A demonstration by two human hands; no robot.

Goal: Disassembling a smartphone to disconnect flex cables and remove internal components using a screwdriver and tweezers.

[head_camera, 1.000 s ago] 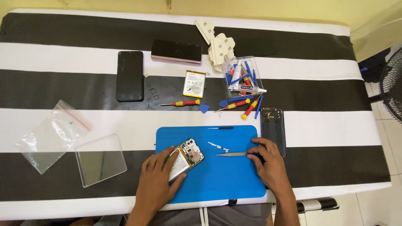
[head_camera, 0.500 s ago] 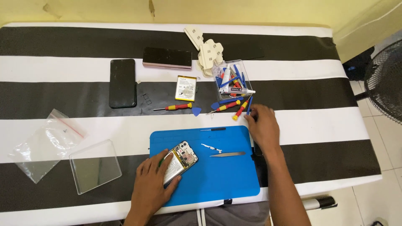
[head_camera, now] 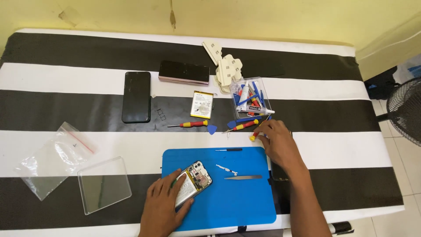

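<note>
My left hand [head_camera: 163, 204] rests on the blue work mat [head_camera: 239, 202] and holds an opened phone [head_camera: 196, 180], back cover off, with battery and circuit board showing. My right hand [head_camera: 277, 141] is beyond the mat's far right corner, fingertips closed on a red and yellow screwdriver [head_camera: 254, 134] just below the clear tool box [head_camera: 251, 97]. Metal tweezers [head_camera: 243, 177], small white parts [head_camera: 225, 168] and a thin black screwdriver [head_camera: 229, 149] lie loose on the mat.
The striped table also carries a black phone [head_camera: 136, 96], a second phone [head_camera: 184, 72], a loose battery [head_camera: 202, 104], two more screwdrivers [head_camera: 190, 124], a blue pick [head_camera: 212, 129], white plastic pieces [head_camera: 226, 66], a plastic bag [head_camera: 52, 158] and a clear case [head_camera: 104, 184]. A fan [head_camera: 405, 114] stands at right.
My right hand left the tweezers on the mat and moved up to the screwdrivers by the tool box. My left hand kept hold of the opened phone.
</note>
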